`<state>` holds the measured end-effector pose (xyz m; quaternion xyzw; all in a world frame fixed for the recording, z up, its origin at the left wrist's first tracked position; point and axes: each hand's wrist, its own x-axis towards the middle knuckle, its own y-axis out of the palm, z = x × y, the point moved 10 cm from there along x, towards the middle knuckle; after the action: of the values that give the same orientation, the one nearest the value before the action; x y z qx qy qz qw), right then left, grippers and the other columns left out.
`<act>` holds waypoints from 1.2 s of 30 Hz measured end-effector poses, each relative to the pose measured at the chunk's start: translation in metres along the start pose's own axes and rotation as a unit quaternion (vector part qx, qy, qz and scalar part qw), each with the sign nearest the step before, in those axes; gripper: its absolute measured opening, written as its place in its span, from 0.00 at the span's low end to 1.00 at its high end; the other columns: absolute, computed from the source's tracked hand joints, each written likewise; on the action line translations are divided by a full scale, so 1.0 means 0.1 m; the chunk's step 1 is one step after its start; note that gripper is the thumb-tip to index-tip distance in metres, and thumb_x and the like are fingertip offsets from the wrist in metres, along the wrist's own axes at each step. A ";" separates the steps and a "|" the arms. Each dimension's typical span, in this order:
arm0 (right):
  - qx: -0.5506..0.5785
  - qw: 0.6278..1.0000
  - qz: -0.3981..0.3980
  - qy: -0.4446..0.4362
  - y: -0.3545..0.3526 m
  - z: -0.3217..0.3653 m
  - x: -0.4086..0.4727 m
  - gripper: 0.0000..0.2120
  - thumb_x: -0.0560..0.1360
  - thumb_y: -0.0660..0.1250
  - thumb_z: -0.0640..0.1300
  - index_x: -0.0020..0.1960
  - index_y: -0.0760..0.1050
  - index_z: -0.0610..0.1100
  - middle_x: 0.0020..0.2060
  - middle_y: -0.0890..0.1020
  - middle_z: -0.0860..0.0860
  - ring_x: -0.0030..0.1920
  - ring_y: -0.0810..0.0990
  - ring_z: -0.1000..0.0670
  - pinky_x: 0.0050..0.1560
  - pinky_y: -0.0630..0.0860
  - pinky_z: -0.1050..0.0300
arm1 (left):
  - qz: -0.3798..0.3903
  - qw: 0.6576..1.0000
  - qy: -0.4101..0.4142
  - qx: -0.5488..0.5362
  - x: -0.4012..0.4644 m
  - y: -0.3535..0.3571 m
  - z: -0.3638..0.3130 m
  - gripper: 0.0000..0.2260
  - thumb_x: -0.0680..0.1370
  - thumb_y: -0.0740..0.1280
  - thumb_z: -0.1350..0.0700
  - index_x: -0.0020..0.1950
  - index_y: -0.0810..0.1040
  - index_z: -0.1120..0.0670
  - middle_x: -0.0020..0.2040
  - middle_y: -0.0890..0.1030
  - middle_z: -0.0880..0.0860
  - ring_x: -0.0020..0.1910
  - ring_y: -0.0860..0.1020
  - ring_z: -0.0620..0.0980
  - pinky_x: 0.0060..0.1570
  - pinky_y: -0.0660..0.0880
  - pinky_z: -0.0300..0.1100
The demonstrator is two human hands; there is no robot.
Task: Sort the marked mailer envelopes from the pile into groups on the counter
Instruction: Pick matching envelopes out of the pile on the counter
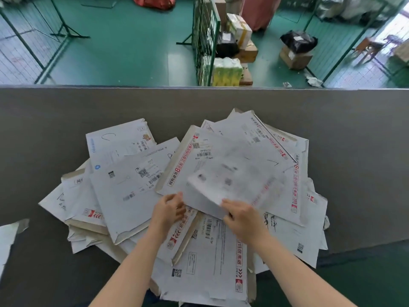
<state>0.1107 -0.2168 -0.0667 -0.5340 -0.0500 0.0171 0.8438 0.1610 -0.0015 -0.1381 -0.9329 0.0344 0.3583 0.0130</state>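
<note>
Now both hands [205,212] grip blurred envelope [230,185], tilted above pile [132,185].

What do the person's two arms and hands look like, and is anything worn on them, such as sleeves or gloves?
Both forearms are bare up to the bottom edge of the picture; no sleeve shows. The left hand and the right hand wear no gloves. No watch or bracelet shows on either wrist. A small bright spot on a left finger might be a ring, but it is too small to tell.
</note>
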 end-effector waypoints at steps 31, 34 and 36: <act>0.593 0.705 -0.041 0.387 0.49 -0.18 0.43 0.10 0.79 0.71 0.35 0.59 0.80 0.42 0.55 0.86 0.41 0.53 0.86 0.39 0.55 0.82 0.36 | 0.059 0.956 -0.120 -0.262 -0.22 -0.32 0.51 0.18 0.79 0.69 0.54 0.66 0.78 0.62 0.59 0.84 0.64 0.59 0.84 0.62 0.58 0.81 0.56; 0.631 0.694 -0.009 0.346 0.36 -0.05 0.55 0.15 0.79 0.69 0.35 0.65 0.77 0.40 0.56 0.86 0.41 0.55 0.86 0.38 0.55 0.82 0.37 | 0.127 0.917 -0.058 -0.375 -0.36 -0.21 0.16 0.18 0.80 0.66 0.58 0.70 0.79 0.60 0.68 0.79 0.64 0.67 0.78 0.64 0.69 0.71 0.60; 0.606 0.717 0.049 0.342 0.40 0.06 0.56 0.15 0.79 0.71 0.38 0.64 0.77 0.38 0.56 0.86 0.41 0.54 0.86 0.38 0.54 0.83 0.38 | 0.140 0.911 -0.019 -0.386 -0.41 -0.19 -0.05 0.18 0.81 0.61 0.61 0.70 0.78 0.59 0.67 0.80 0.62 0.66 0.79 0.62 0.67 0.73 0.58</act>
<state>0.1669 -0.1896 -0.0961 0.1202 0.2894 -0.0985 0.9445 0.1358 0.0198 -0.1067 -0.8437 0.0235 0.3595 -0.3981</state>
